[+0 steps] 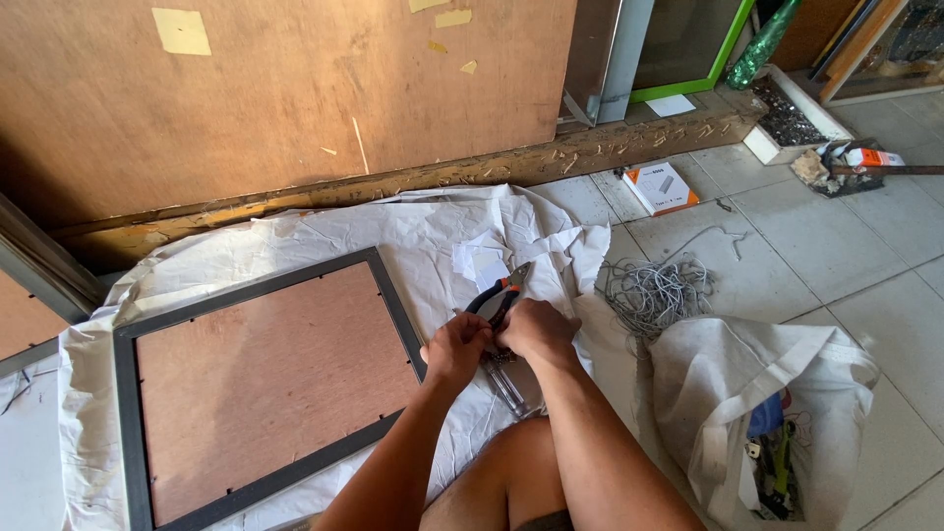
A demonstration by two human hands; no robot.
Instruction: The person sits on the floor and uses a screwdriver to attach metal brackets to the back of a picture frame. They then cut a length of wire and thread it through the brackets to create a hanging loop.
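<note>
- On the white paper sheet (324, 231), beside the dark picture frame (391, 295): pliers (499, 295), jaws pointing away.
- Right hand (536, 332) closed around the pliers' handles.
- Left hand (455, 349) pinches a small metal piece (501, 379) at the handles.
- Wire coil (657, 290) lies nearby on the floor.

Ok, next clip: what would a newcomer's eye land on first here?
Probably the two hands, left and right, meeting mid-frame around pliers with an orange-and-dark grip, over crumpled white paper. Left of them a dark frame lies face down, its brown backing up. On the right, a tangle of grey wire sits on the tiles above an open white bag.
</note>
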